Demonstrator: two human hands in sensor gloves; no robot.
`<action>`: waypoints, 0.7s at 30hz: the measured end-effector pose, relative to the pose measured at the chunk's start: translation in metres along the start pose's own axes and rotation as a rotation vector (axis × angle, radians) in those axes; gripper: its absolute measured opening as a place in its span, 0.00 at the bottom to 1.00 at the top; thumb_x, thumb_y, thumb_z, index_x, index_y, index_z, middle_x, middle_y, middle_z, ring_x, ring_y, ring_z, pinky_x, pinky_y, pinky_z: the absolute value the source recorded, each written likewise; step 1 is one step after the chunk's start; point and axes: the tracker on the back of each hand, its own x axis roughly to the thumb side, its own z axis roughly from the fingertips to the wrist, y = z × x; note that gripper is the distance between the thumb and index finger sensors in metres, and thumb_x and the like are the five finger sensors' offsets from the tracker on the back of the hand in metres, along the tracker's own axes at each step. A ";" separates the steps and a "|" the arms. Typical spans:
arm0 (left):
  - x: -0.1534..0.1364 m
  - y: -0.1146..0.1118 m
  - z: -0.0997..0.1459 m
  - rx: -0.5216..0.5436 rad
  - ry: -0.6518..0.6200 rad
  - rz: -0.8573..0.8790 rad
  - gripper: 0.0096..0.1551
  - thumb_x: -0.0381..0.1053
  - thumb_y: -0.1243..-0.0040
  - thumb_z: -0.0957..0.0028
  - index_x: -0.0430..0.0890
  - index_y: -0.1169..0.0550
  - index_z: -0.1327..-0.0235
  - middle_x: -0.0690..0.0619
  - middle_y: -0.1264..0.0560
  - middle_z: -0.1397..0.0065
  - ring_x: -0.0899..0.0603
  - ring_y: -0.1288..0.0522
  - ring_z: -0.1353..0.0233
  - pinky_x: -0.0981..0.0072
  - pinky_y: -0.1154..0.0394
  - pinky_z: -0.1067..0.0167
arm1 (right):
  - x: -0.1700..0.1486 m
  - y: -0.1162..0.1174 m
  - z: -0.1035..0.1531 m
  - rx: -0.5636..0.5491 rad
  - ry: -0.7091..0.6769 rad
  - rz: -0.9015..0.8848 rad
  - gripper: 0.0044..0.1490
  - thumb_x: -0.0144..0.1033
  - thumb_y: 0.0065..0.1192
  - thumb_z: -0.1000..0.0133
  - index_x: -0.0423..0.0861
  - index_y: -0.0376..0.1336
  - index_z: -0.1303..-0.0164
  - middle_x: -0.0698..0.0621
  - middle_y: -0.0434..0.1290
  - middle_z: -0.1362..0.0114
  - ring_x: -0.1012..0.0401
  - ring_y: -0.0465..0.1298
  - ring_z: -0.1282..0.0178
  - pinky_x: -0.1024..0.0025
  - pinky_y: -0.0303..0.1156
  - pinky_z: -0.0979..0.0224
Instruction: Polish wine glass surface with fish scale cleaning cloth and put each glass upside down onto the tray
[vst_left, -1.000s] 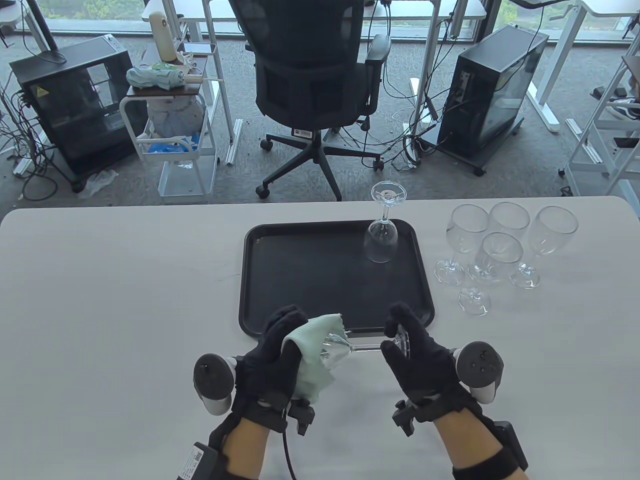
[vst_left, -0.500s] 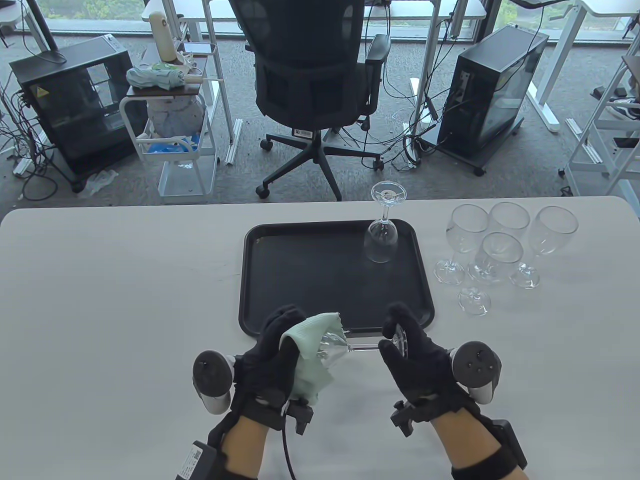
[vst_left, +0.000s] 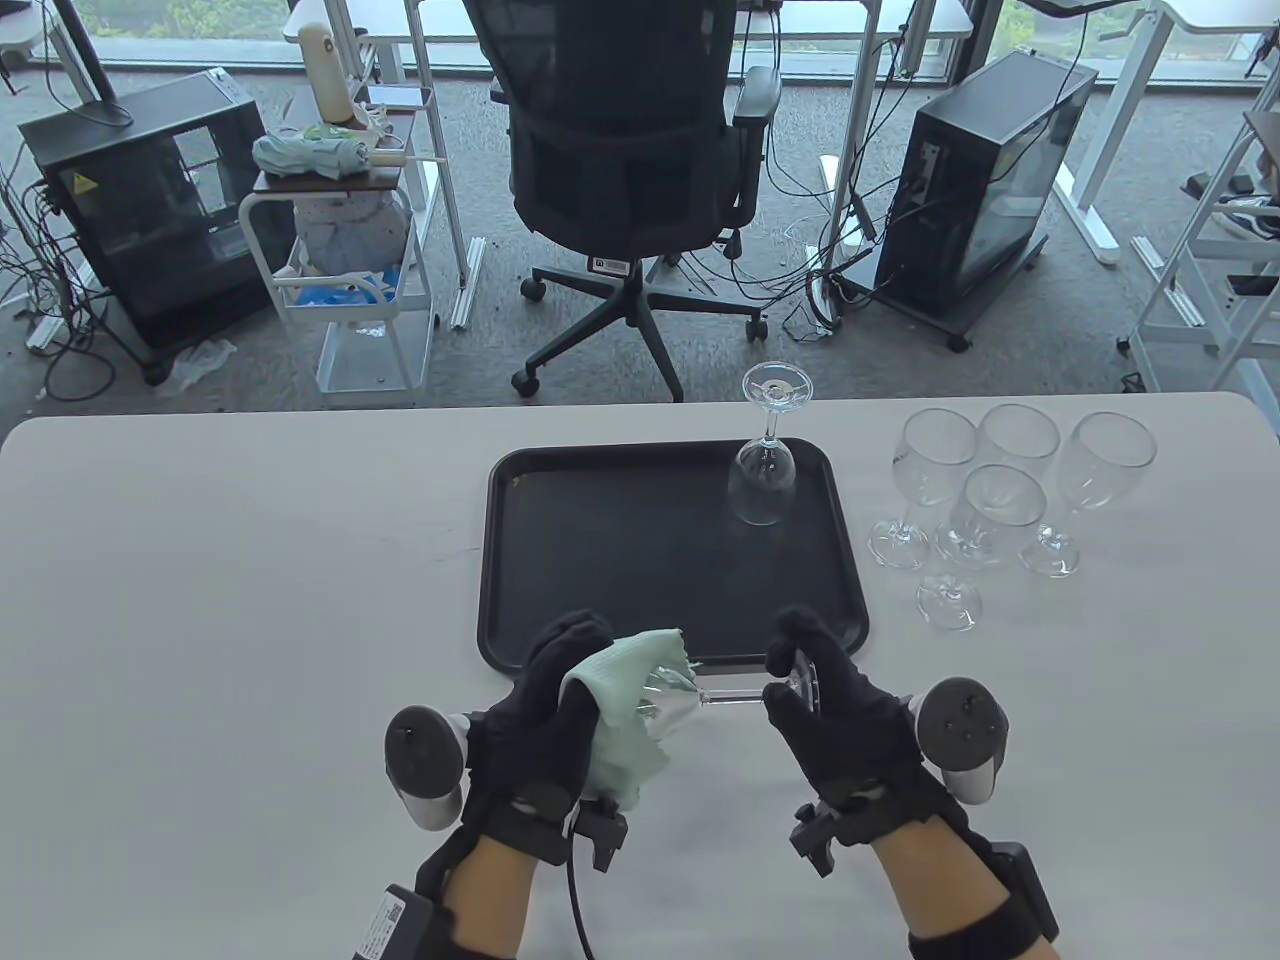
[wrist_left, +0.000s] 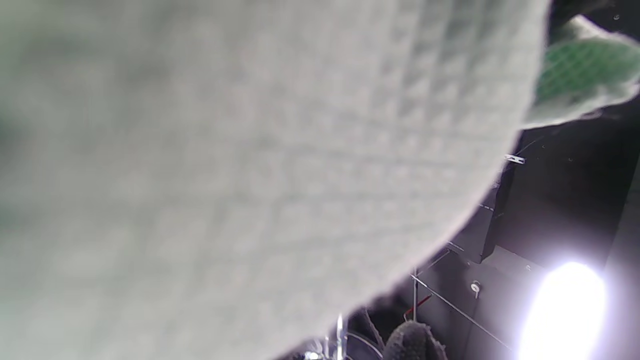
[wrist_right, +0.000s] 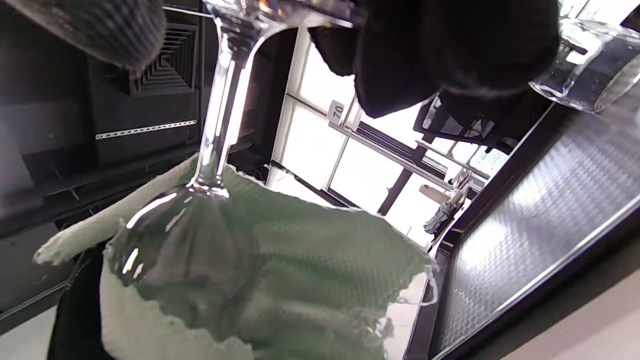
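- Since the frame a second ago almost nothing has shifted: both hands hold the same glass over the near edge of the tray, the right hand's tracker sitting slightly further right.
- The left hand (vst_left: 545, 705) curls around the bowl of the wine glass (vst_left: 672, 700) through the pale green cleaning cloth (vst_left: 620, 725), which wraps the bowl.
- The right hand (vst_left: 835, 715) pinches the glass's foot between thumb and fingers, so the glass lies sideways, stem running between the hands.
- In the right wrist view the stem meets the bowl (wrist_right: 190, 235), which is bedded in the cloth (wrist_right: 310, 260); the left wrist view is mostly filled by cloth (wrist_left: 240, 170).
- The black tray (vst_left: 600, 560) lies on the table (vst_left: 220, 600) just beyond the hands.
- One finished glass (vst_left: 764, 470) stands upside down at the tray's far right corner.
- Four upright glasses (vst_left: 1005, 500) cluster on the table to the right of the tray.
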 end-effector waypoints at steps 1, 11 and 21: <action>0.001 0.001 0.000 0.007 0.009 -0.012 0.33 0.73 0.47 0.43 0.58 0.30 0.29 0.50 0.37 0.19 0.35 0.32 0.24 0.39 0.20 0.47 | 0.003 0.000 0.001 -0.028 -0.054 0.062 0.54 0.69 0.59 0.44 0.55 0.39 0.18 0.38 0.59 0.21 0.46 0.77 0.47 0.55 0.80 0.50; -0.002 -0.001 0.002 0.019 0.011 0.009 0.34 0.74 0.48 0.43 0.59 0.31 0.28 0.50 0.38 0.18 0.35 0.32 0.24 0.40 0.19 0.47 | -0.001 0.003 0.001 -0.083 -0.064 0.001 0.52 0.70 0.60 0.46 0.57 0.44 0.19 0.40 0.63 0.27 0.51 0.78 0.55 0.62 0.81 0.57; 0.000 0.001 0.001 0.015 0.041 0.033 0.32 0.73 0.49 0.42 0.58 0.30 0.29 0.49 0.37 0.19 0.35 0.32 0.25 0.39 0.20 0.47 | 0.015 0.001 0.005 -0.095 -0.327 0.392 0.62 0.67 0.65 0.47 0.53 0.33 0.21 0.41 0.55 0.20 0.49 0.78 0.44 0.57 0.82 0.46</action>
